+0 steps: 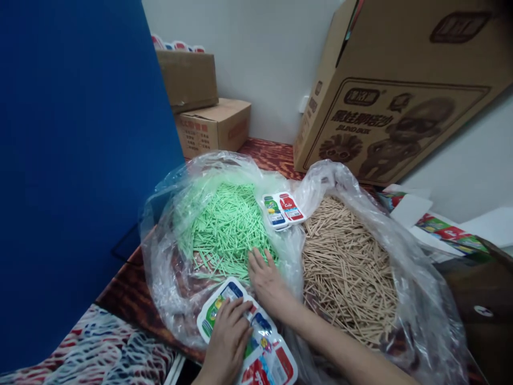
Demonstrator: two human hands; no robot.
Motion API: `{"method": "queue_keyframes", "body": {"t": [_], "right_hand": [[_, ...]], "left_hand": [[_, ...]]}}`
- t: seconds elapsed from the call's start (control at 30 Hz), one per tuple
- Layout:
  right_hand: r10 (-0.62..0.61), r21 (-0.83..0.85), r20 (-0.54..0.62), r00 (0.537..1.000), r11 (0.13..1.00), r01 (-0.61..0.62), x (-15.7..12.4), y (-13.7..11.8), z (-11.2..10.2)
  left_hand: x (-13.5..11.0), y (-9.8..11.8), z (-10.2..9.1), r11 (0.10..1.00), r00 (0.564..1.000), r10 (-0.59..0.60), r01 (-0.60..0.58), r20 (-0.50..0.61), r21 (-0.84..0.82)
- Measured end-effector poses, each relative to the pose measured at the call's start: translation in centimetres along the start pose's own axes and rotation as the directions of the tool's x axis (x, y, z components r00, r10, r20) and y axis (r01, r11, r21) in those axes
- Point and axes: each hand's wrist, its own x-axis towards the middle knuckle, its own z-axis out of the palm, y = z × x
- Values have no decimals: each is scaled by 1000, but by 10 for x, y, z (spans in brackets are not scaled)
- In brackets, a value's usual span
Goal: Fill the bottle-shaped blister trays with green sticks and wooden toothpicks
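My left hand (227, 337) lies on a white plastic tray (276, 363) printed with drink bottles, near the front edge, fingers pressed flat on it. My right hand (266, 279) reaches into the clear plastic bag (160, 251) of green sticks (226, 227), fingers spread over the sticks. A second small printed tray (284, 209) rests between the two bags. A clear bag (417, 278) of tan sticks (347, 267) sits to the right.
A blue panel (76, 160) stands at the left. Cardboard boxes (212, 125) sit at the back left, and a large tilted printed carton (401, 96) leans at the back right. Papers and printed sheets (444, 230) lie at the right. A patterned cloth (112, 353) covers the front left.
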Motion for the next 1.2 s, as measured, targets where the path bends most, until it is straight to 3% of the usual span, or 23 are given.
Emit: {"method": "queue_keyframes", "body": {"t": [0.13,0.27,0.37,0.53,0.63,0.67,0.73,0.83,0.9,0.93,1.0,1.07,1.13,1.2], "right_hand": [[-110,-90,39,993,989,113,-5,6,1],[-239,-111,-26,971,966,235,-2,15,10],[-245,-72,-73,967,968,240,2,22,16],[-34,91,-142,989,995,47,8,25,4],[192,366,-162,968,923,-121,15,31,-9],[278,491,-144,950,853,-176,18,35,-12],[435,734,-71,898,633,-248,26,45,-17],[593,965,81,801,156,-212,40,62,-21],[617,976,212,758,-175,-130,46,69,-24],[592,945,274,758,-310,-100,47,71,-26],[519,885,335,786,-459,-74,43,67,-30],[501,897,301,811,-438,-63,30,53,-31],[546,959,212,810,-278,-64,10,33,-28],[487,982,187,853,-117,-148,-12,11,-21]], "left_hand": [[-3,-7,6,999,999,37,-37,-28,0],[-4,-9,9,999,998,49,-49,-30,9],[-2,-6,5,1000,1000,22,-22,-3,2],[1,2,-3,997,999,-38,40,31,-59],[1,3,-5,994,997,-59,63,43,-84],[1,3,-6,994,997,-59,63,43,-90],[1,3,-6,994,998,-54,58,44,-94],[2,4,-7,994,997,-59,63,46,-89],[2,5,-8,994,997,-60,64,44,-88],[3,5,-9,994,997,-59,63,44,-90],[3,5,-9,993,997,-60,64,48,-94],[3,5,-9,993,996,-67,72,51,-99],[3,5,-9,992,996,-70,75,49,-105],[3,4,-8,991,997,-67,72,49,-110]]}}
